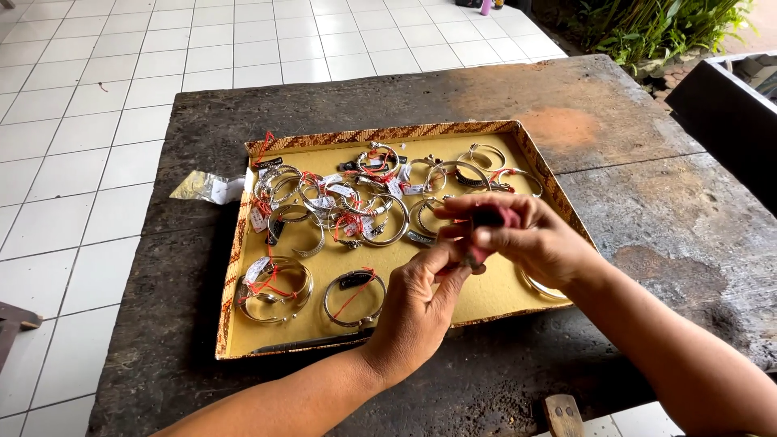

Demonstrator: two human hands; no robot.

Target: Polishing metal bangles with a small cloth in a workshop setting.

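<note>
Left hand (417,303) and right hand (526,239) meet over tray's 4 o'clock corner, both pinching small dark piece in pink cloth (486,235), raised clear for rubbing. Tagged silver bangles (356,202) spread flat in yellow-lined tray (235,267) on dark surface (566,121), each visible.

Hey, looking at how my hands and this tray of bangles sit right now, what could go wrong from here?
1. Both hands, left hand and right hand, pinch a small pink-and-dark piece above the tray; if it slips, it could drop among the silver bangles and be hard to find.
2. The bangles' red strings lie crossed, so lifting one may drag others.
3. The tray's near edge sits close to the table edge; a forearm nudge might shift it.
</note>
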